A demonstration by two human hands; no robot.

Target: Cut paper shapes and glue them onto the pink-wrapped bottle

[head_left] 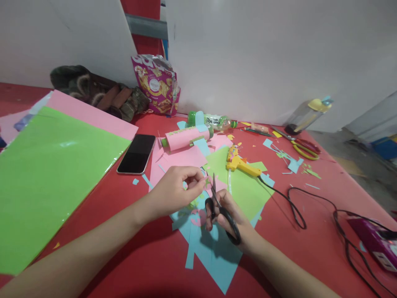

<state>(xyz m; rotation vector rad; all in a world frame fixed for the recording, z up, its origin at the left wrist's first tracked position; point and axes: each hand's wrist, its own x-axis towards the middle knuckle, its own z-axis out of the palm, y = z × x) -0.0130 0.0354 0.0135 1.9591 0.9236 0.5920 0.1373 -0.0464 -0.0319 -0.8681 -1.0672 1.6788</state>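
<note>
Between the thumb and fingers of my left hand (178, 186) is pinched a small piece of pink paper (207, 181). My right hand (231, 211) grips black-handled scissors (228, 219), their blades pointing up beside that piece. Below both hands lie blue paper sheets (214, 256) with pink and green scraps over them. A green paper sheet (245, 194) spreads to the right, and on it rests a yellow hot glue gun (242, 164). Behind my hands lies a roll wrapped in pink paper (186, 138).
A phone (136, 154) and green paper in a clear sleeve (65, 165) lie left. Behind are a snack bag (158, 85) and green bottle (214, 120). Yellow-handled scissors (305, 149), a clear bottle (308, 114), a black cord (294, 211) and a purple power strip (375, 240) are right.
</note>
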